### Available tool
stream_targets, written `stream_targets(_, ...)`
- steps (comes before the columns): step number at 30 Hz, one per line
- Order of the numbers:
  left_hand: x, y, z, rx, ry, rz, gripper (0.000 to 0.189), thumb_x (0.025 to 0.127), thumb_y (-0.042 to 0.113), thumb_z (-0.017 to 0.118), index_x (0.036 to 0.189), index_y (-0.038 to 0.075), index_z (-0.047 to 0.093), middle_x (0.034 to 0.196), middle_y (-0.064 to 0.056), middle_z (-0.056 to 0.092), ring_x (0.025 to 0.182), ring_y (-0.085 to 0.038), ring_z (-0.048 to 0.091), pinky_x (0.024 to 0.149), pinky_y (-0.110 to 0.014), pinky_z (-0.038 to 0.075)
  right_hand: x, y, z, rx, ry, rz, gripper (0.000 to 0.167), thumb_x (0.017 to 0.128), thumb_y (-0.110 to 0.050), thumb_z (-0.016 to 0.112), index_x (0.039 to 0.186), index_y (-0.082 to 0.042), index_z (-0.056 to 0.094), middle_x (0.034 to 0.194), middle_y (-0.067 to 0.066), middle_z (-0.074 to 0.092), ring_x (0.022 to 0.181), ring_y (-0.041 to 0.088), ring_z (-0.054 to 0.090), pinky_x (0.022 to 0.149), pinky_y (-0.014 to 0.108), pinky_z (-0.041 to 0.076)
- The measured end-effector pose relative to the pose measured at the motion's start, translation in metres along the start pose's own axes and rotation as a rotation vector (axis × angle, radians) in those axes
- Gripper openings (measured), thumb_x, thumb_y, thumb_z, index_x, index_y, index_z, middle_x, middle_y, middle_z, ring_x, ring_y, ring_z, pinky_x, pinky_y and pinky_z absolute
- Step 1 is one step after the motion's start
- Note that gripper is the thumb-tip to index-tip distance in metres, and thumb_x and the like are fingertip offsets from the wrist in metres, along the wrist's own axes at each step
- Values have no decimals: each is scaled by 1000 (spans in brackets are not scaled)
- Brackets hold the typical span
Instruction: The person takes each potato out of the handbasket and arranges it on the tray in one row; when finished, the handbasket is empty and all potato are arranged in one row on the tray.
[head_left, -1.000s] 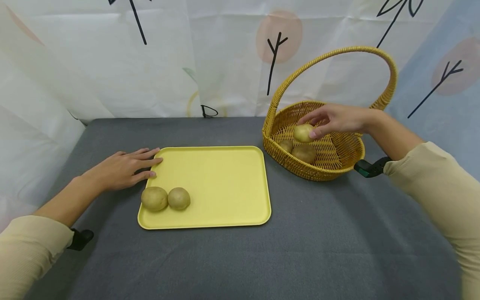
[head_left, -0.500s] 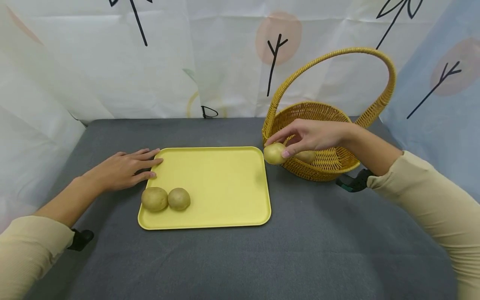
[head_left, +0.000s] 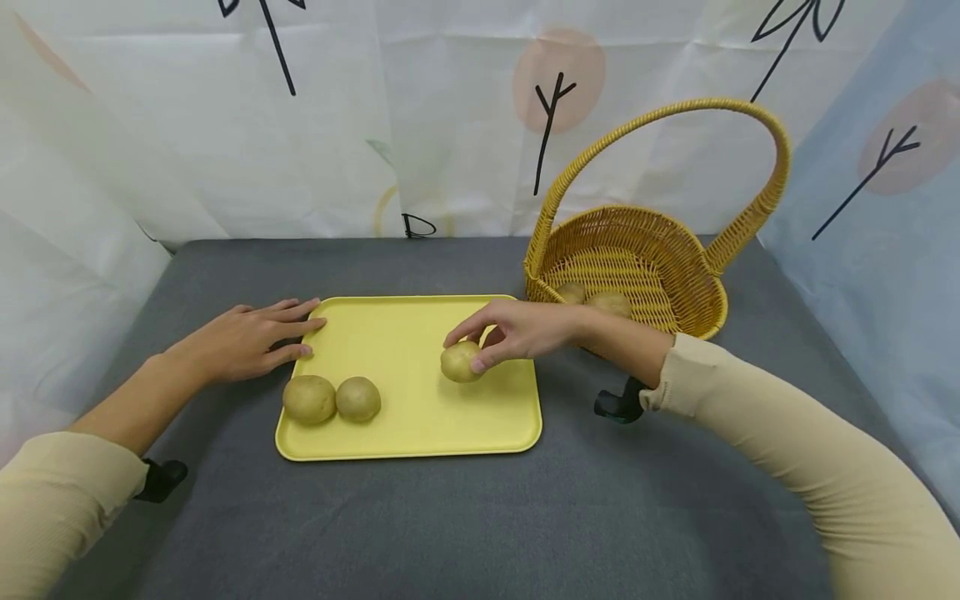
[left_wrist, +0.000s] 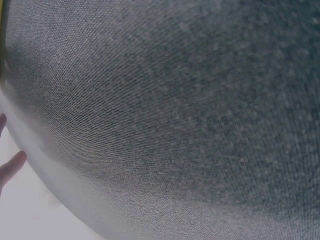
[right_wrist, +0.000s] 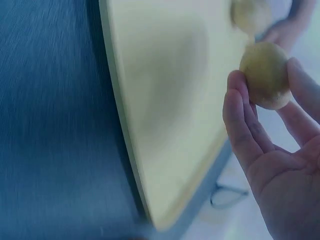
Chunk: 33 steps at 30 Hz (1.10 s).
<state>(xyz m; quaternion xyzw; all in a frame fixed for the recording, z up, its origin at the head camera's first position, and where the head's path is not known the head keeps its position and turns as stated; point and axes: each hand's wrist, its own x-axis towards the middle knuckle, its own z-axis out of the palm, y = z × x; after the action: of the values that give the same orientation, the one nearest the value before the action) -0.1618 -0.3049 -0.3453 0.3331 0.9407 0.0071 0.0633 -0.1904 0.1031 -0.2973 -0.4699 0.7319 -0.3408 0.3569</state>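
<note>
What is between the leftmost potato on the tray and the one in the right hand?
In the head view, a smaller potato, then a bare stretch of yellow tray.

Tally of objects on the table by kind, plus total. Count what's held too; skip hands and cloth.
Potatoes: 5 in view (2 on the tray, 1 in the right hand, 2 in the basket)
Tray: 1
Basket: 1
Total: 7

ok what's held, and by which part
The right hand pinches a round, yellowish potato by opposite sides, between thumb and fingertips; the left hand holds nothing.
</note>
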Motion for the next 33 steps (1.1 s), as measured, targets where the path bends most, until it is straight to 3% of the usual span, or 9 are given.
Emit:
stream_targets(10, 1, 2, -2, -10, -31, -25, 54, 101, 43, 57, 146, 14, 53, 157, -15, 37, 141, -40, 38, 93, -62, 40, 37, 1, 34, 68, -20, 31, 49, 96, -12, 68, 141, 1, 54, 134, 7, 59, 106, 15, 63, 90, 29, 50)
stream_targets(17, 1, 3, -2, -13, -36, -31, 53, 101, 43, 57, 146, 14, 54, 157, -15, 36, 141, -39, 38, 94, -62, 40, 56, 0, 47, 34, -27, 10, 45, 97, -12, 67, 140, -1, 56, 126, 8, 62, 104, 11, 61, 87, 24, 50)
stream_targets(25, 1, 2, -3, -5, -40, -34, 53, 101, 43, 56, 146, 14, 54, 157, -15, 37, 141, -40, 38, 93, -62, 40, 62, -4, 51, 25, 1, 46, 39, 98, -11, 65, 136, -3, 59, 120, 8, 63, 101, 13, 62, 85, 23, 50)
stream_targets(33, 0, 2, -1, -2, -47, -41, 53, 101, 43, 56, 146, 14, 53, 158, -15, 36, 141, -40, 38, 92, -63, 40, 61, -4, 54, 34, 7, 88, 47, 99, -14, 64, 144, -7, 52, 130, 11, 58, 99, 14, 67, 88, 24, 49)
